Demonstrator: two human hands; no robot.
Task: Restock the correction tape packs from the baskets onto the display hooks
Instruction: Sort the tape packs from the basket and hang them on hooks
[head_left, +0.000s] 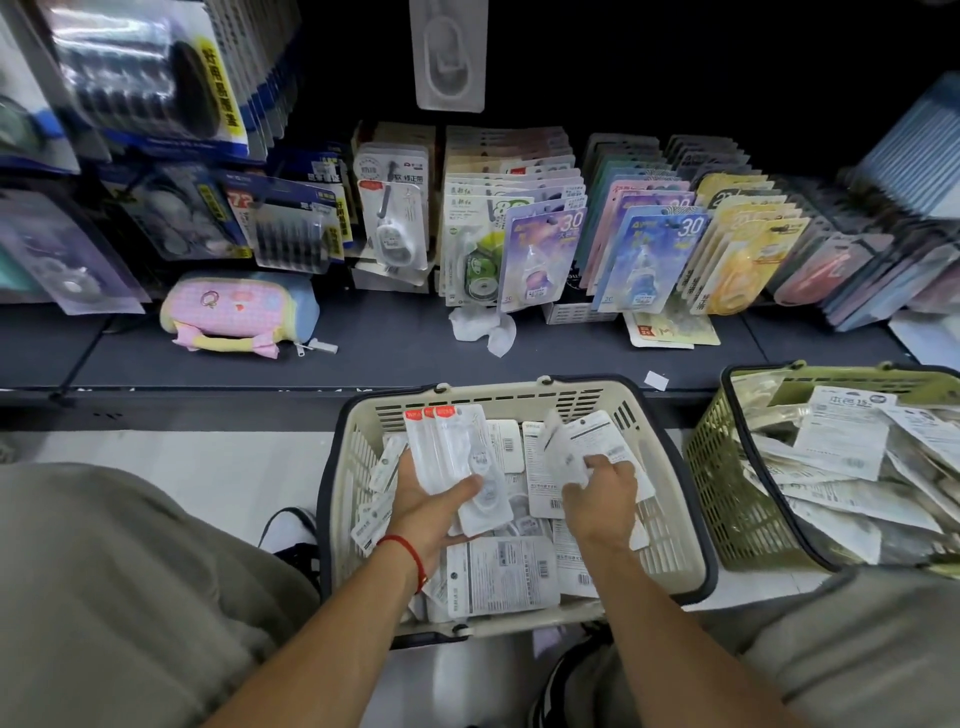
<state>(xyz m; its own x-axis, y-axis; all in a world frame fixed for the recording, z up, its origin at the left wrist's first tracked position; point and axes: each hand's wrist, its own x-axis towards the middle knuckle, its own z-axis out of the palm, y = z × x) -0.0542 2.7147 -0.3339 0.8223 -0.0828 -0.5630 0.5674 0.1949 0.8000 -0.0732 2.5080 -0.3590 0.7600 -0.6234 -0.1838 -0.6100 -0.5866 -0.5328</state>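
Holding white, red-tabbed correction tape packs, seemingly three, left hand.

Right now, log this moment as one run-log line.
stage: gathering | left hand: holds fanned correction tape packs | right hand: grips pack | over: beige basket | green basket: untouched

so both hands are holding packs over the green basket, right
Not quite: the head view shows the left hand and right hand holding packs over the beige basket. The green basket sits to its right, untouched.
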